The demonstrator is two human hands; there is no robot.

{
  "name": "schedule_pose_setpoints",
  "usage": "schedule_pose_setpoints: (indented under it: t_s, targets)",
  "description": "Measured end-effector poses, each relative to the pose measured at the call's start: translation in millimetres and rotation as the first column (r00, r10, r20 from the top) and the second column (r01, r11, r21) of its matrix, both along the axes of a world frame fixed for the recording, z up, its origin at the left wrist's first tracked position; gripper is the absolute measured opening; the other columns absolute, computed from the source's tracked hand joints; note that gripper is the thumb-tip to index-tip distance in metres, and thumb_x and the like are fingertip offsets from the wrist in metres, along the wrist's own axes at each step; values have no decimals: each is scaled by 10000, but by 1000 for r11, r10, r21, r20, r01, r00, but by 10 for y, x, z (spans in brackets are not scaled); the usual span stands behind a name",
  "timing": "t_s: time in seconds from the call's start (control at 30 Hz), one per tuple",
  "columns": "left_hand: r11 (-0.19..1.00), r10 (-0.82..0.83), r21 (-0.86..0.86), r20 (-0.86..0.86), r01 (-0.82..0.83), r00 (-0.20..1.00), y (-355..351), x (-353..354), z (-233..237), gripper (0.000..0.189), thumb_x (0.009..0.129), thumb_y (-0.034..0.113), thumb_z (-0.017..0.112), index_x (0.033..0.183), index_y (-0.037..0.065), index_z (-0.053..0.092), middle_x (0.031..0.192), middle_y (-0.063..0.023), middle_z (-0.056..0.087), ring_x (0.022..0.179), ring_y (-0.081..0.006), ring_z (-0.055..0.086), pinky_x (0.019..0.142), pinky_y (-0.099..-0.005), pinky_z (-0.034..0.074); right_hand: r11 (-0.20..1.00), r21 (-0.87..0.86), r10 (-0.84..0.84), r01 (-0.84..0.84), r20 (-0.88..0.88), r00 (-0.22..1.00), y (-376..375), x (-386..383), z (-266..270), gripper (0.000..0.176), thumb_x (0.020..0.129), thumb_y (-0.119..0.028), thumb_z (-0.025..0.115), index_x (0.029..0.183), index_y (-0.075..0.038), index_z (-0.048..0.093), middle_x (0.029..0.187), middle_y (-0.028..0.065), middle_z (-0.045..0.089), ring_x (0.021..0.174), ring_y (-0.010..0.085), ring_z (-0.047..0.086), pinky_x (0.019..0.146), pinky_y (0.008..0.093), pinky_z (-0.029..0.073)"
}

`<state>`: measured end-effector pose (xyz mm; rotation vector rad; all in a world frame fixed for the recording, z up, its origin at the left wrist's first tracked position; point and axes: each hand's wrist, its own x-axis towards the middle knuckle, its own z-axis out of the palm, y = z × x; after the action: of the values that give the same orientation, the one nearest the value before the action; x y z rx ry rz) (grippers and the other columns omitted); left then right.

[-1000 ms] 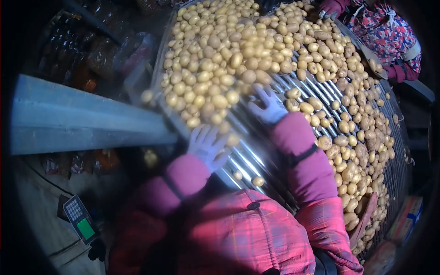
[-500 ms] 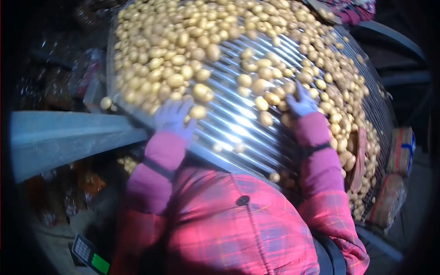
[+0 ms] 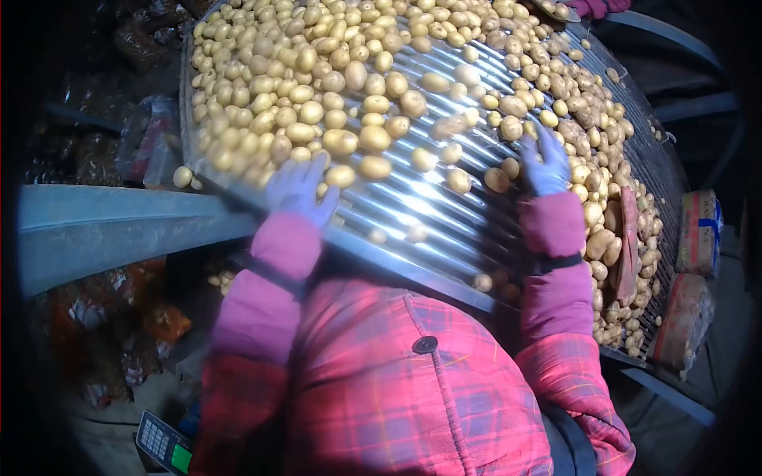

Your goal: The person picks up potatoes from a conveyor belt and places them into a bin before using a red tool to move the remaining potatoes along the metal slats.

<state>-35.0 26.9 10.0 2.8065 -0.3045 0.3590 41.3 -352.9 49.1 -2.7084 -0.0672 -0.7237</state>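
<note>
Many yellow potatoes [image 3: 300, 132] lie on a sloping surface of shiny metal bars [image 3: 432, 238]. My left hand [image 3: 300, 189], in a lavender glove, rests at the near left of the pile with its fingers apart, touching potatoes there. One potato [image 3: 340, 176] sits right beside its fingers. At the right, my right hand [image 3: 546, 168], gloved the same way, is open with fingers spread along the edge of the right-hand heap [image 3: 583, 151]. Loose potatoes [image 3: 459, 181] are scattered over the bars between both hands. Neither hand grips a potato.
A grey metal beam [image 3: 127, 230] reaches in from the left. A reddish strip [image 3: 627, 246] stands among the potatoes at right. Packed bags [image 3: 681, 321] lie beyond the right edge. A keypad device [image 3: 163, 444] is at lower left. Another person's sleeve [image 3: 591, 8] shows at top right.
My right hand has moved slightly right and away from me. Potatoes that were clustered before it are now spread leftward across the bars. My left hand stays near the same spot.
</note>
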Motion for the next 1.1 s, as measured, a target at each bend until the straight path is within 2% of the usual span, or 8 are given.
schedule_pose_setpoints:
  t_s: [0.1,0.4,0.47,0.57,0.67,0.73,0.83,1.1]
  targets:
    - [1000,8,-16,50,-7,999,10,8,-61,508,731,310,641,1188,115,535,974,-111,582,922,-300,538,816,-431,424,795,-587,-444,151,-395,804,-689,-361,-160,419,858,-439,454,1213,-240,549,1203,137,536,1040,315,543,888,426,434]
    - [999,21,-32,16,-20,1000,5,-20,-3,495,732,314,644,1177,121,545,973,-116,591,913,-300,551,805,-430,432,945,77,321,-318,-400,858,712,-313,-473,487,786,-437,527,1223,-223,498,1276,192,439,1066,413,484,904,523,400]
    - [998,49,-27,18,-49,999,15,-15,-31,489,737,326,637,1173,123,550,975,-119,594,911,-303,556,797,-432,436,937,-164,211,-308,-437,875,1168,-482,-338,532,788,-438,545,1270,-227,468,1311,206,391,1115,413,465,938,514,381]
    - [999,46,0,13,-46,999,4,-6,-56,503,739,341,632,1184,123,542,979,-118,593,921,-304,554,802,-435,433,798,204,577,-567,-531,621,1313,-472,-83,592,818,-444,565,1340,-211,411,1328,211,384,1198,380,424,971,463,371]
    - [998,66,11,44,-67,997,4,-29,-85,513,740,356,627,1191,129,536,982,-115,589,931,-299,549,810,-436,431,792,535,519,-295,-335,787,868,-395,272,470,836,-280,600,1263,-111,498,1231,221,513,1123,366,503,941,422,412]
    - [998,63,17,-20,-62,998,7,-18,-73,520,742,366,623,1200,139,530,982,-112,586,941,-294,543,819,-432,430,997,-52,41,-54,-222,974,126,-340,62,411,820,-308,583,1171,-95,576,1177,217,545,1105,341,521,927,402,423]
    - [997,74,17,65,-75,995,13,-26,-114,515,741,359,626,1197,138,532,977,-108,586,942,-288,541,817,-429,431,916,-393,-225,78,-345,911,-807,-594,-505,469,850,-375,493,1251,-132,512,1222,178,511,1112,371,483,952,456,385]
    - [999,49,12,-19,-48,999,-6,-4,-70,532,718,327,657,1198,135,533,976,-113,584,911,-304,550,799,-434,438,913,-227,217,-339,-434,874,624,-732,-342,553,813,-457,525,1273,-157,464,1221,143,532,1170,337,467,988,590,257]
